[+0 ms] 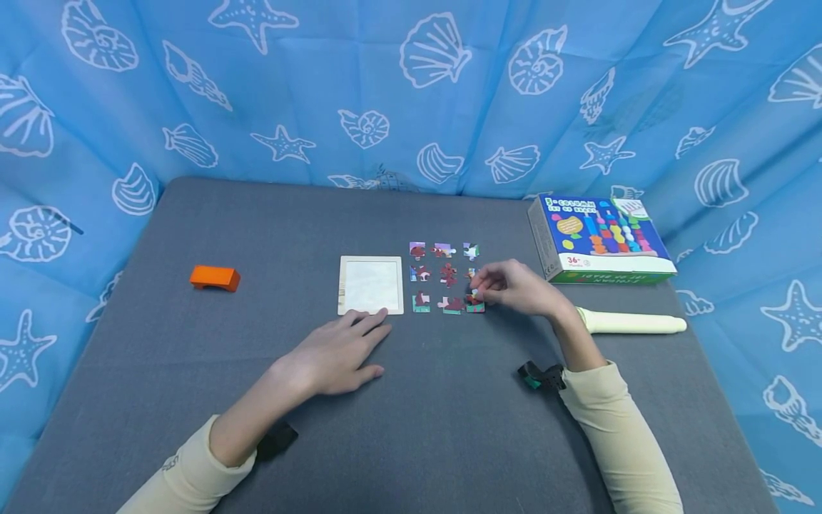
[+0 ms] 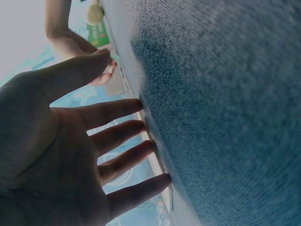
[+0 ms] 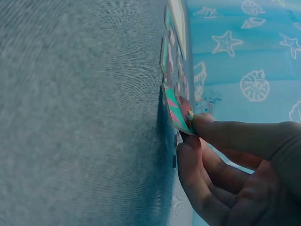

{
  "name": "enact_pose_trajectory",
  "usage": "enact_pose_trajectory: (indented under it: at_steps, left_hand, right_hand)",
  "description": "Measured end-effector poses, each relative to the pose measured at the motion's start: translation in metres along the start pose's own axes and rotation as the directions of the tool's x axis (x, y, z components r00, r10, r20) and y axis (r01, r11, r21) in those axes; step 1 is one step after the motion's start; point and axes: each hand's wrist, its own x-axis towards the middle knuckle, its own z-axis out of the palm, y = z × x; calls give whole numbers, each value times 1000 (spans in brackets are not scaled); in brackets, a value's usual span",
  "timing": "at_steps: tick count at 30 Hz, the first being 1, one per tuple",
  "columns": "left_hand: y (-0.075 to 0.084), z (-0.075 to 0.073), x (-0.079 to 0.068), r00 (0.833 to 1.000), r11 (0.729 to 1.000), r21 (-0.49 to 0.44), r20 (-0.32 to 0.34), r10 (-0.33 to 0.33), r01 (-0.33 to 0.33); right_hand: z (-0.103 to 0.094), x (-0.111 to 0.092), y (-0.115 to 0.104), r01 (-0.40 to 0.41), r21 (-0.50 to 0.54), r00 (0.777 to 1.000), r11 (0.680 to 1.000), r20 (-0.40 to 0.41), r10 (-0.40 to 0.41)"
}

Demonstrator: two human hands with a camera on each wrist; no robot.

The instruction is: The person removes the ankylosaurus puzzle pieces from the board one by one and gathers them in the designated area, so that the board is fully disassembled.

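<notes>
Between thumb and fingers my right hand (image 1: pixel 514 287) pinches a jigsaw puzzle piece (image 3: pixel 176 109), green and pink along one edge, which is tilted up off the table in the right wrist view. The other puzzle pieces (image 1: pixel 448 274) lie apart from each other in rows to the left of that hand. A square wooden puzzle frame (image 1: pixel 342 285) with a bare pale base lies left of the pieces. My left hand (image 1: pixel 340 353) is spread, its fingertips at the near edge of the frame; in the left wrist view its fingers (image 2: pixel 117 136) are extended.
An orange block (image 1: pixel 215 278) lies on the grey table (image 1: pixel 257 221) at the left. A boxed bead toy (image 1: pixel 604 239) stands at the back right, with a pale yellow stick (image 1: pixel 636 323) in front of it. A blue curtain (image 1: pixel 385 86) hangs behind the table.
</notes>
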Motion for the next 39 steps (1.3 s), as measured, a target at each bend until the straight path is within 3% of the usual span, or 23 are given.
enact_pose_trajectory:
  at_steps: [8, 18, 23, 29, 39]
  left_hand:
    - [0, -1, 1, 1000, 1000, -1, 7, -1, 1]
    - [-2, -2, 2, 1000, 1000, 4, 15, 4, -4]
    - [-6, -2, 0, 1000, 1000, -4, 8, 17, -17]
    - [-10, -1, -2, 999, 999, -23, 4, 33, -32]
    - [-25, -7, -17, 1000, 996, -89, 10, 23, -22]
  right_hand:
    - [-1, -1, 4, -23, -39, 999, 999, 21, 24]
    - [-3, -5, 7, -20, -124, 999, 992, -39, 15]
    - [-4, -7, 9, -34, -118, 998, 992, -55, 27]
    - [-2, -8, 9, -37, -75, 998, 997, -52, 33]
    - [-4, -20, 3, -21, -130, 993, 991, -120, 6]
